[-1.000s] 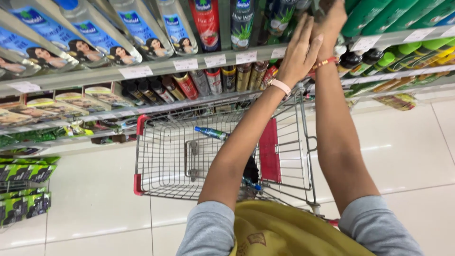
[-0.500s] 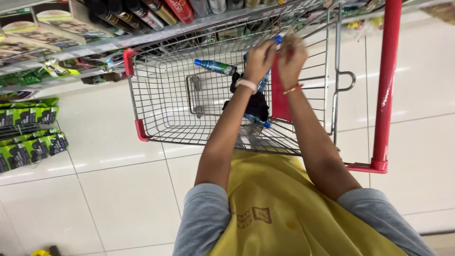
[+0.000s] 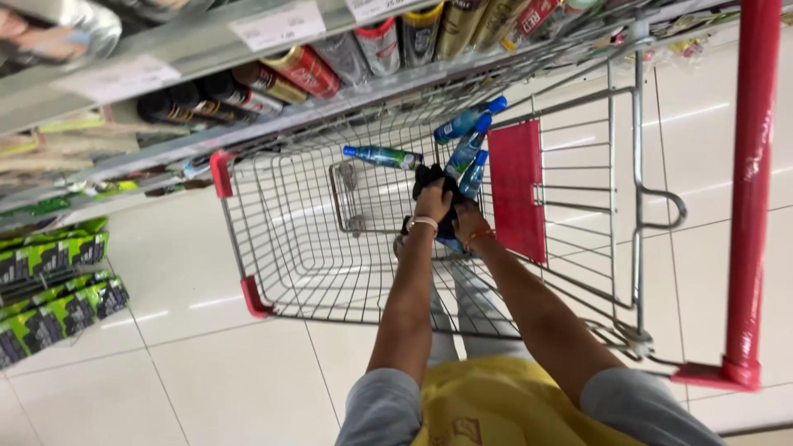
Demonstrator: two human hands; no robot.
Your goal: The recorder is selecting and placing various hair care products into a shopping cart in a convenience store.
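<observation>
Held things: a bunch of slim blue plastic bottles with blue caps (image 3: 467, 155), gathered with a dark black bundle (image 3: 433, 183) that I cannot identify, low inside the cart near its middle.
Left hand (image 3: 432, 204): wears a pale wristband; it is reached down into the basket and closed around the dark bundle just under the bottles. How tightly the fingers curl is not clear.
Right hand (image 3: 467, 223): wears a red and gold bangle; it sits touching the left hand at about 4 o'clock from it. It seems wrapped around the lower ends of the bottles, but the fingers are mostly hidden.
Bottle direction: the long axes run from the hands up toward 1 o'clock, caps leading, tilted rather than upright or flat.
Loose bottle: one more blue bottle with a green label (image 3: 382, 156) lies on its side at 10 o'clock from the hands, cap pointing to 9 o'clock.
Progress: one bottle already lies in the cart; the bunch is down in the basket but not yet let go, as far as I can judge.
Cart: a silver wire shopping cart with red corner bumpers (image 3: 291, 248), a red flap panel (image 3: 515, 188) at 3 o'clock and a red handle bar (image 3: 750, 190) far right.
Surroundings: store shelves of cans and bottles (image 3: 273, 78) at 12 o'clock; green packets (image 3: 49, 289) at 9 o'clock; pale floor tiles (image 3: 206, 372) below.
</observation>
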